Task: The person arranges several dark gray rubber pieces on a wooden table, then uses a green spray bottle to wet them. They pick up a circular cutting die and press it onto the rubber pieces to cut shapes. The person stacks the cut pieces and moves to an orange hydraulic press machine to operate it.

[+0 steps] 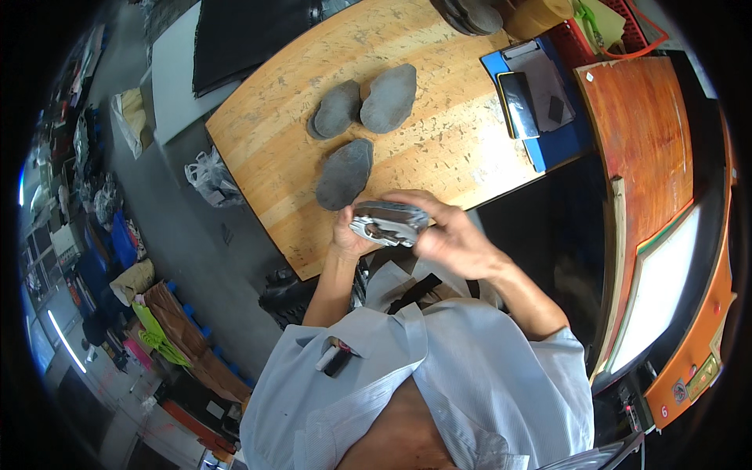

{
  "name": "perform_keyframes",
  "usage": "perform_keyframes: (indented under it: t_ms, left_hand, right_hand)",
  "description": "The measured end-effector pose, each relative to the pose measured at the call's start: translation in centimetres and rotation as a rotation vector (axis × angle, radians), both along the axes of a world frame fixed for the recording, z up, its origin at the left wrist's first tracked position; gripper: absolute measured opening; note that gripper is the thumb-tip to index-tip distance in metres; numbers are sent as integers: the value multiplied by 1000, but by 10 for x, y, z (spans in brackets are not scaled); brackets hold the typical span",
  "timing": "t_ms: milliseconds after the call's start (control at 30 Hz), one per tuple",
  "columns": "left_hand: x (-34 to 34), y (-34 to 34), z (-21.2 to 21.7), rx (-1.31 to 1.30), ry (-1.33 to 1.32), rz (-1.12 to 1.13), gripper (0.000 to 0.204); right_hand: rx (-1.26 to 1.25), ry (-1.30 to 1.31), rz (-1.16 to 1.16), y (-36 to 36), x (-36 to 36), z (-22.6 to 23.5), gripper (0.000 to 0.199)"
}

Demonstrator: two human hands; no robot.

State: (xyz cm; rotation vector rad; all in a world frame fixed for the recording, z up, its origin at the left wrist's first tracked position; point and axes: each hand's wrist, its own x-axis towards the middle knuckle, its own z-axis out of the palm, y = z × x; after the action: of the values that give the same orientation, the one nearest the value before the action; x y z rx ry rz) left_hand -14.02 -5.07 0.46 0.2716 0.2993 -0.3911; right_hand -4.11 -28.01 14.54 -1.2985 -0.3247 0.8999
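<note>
In front of my chest, above the table's near edge, I hold a shiny silvery stack-like piece point(389, 223) with a dark grey upper side; its exact kind I cannot make out. My left hand point(350, 236) grips its left end, thumb up along the side. Closed around the right end is my right hand point(448, 233), slightly smeared by motion. Just beyond lies a dark grey rounded flat piece point(345, 174). Farther off are a small grey stack of similar pieces point(338, 110) and a larger rounded grey piece point(389, 99), side by side.
The worn wooden table point(274, 157) carries more dark round pieces point(470, 16) at its far edge. A phone point(518, 106) rests on a blue clipboard point(558, 129) at right. A red basket point(576, 39) stands far right, near an orange-brown wooden board point(642, 125). Plastic bags point(211, 176) hang left.
</note>
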Motion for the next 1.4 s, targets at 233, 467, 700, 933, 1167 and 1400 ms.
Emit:
perform_keyframes:
  t_ms: [233,467,700,933,1167,1400]
  left_hand:
    - [0,-11,-12,290,62,-486,39]
    - [5,-40,13,998,69,-466,24]
    - [39,23,16,2360,-78,-247,100]
    - [44,19,-31,2363,-94,-240,111]
    - [20,53,-8,1996,-95,-74,113]
    - [-18,53,42,1776,-298,302,123]
  right_hand:
    - [-151,847,343,-46,4,-78,92]
    - [-152,703,160,-64,-32,-99,77]
    - [-723,-416,-130,-66,-6,-140,71]
    - [-880,-968,-152,-66,24,-195,72]
    - [-944,-1016,-142,-60,9,-188,68]
    - [-894,-981,-187,-29,-2,-175,56]
